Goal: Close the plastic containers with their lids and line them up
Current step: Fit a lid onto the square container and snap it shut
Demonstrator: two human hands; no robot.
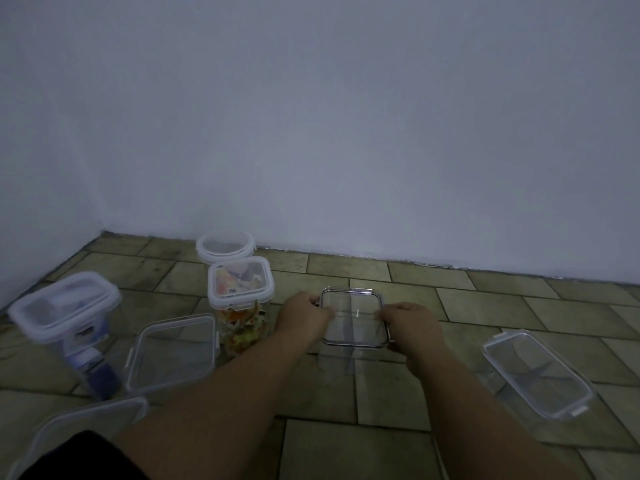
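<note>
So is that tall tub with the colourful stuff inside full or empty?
Fairly full: the tall tub shows orange, green and white pieces through its clear wall, top to bottom. Its lid sits on top.

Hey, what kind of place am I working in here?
Probably a bare indoor room corner at floor level: plastic containers stand directly on a tiled floor where it meets a plain white wall. No furniture shows.

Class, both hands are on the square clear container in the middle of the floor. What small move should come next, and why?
Probably press the lid down and snap its side clips shut. The left hand and right hand grip opposite edges of the lid, which seems to sit on its container, but the view is too dim to show whether the clips are latched.
</note>
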